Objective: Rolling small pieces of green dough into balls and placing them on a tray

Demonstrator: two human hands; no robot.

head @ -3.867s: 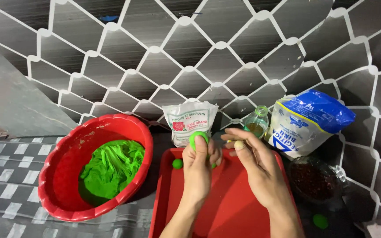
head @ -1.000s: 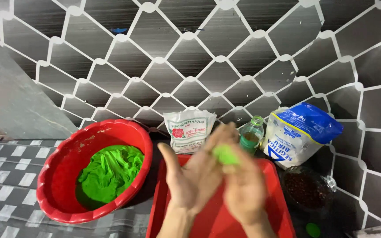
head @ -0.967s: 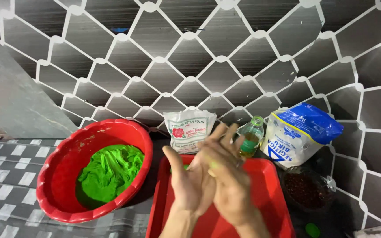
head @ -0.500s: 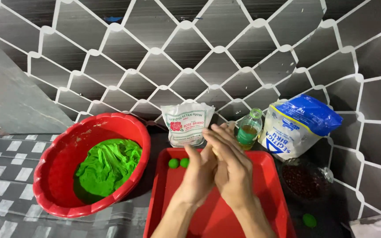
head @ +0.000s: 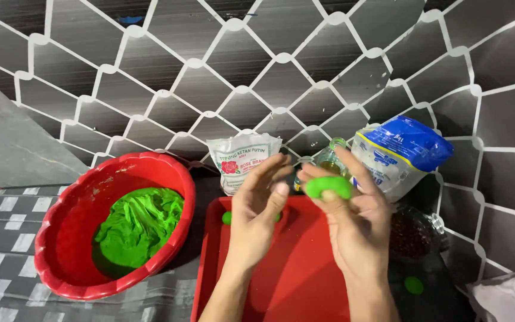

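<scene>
The right hand (head: 356, 223) pinches a green dough ball (head: 328, 187) with thumb and fingertips, above the far end of the red tray (head: 293, 280). The left hand (head: 256, 211) is open, fingers spread, just left of the ball, not touching it.

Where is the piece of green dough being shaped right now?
The dough piece sits in the right hand's fingertips, above the red tray.
</scene>
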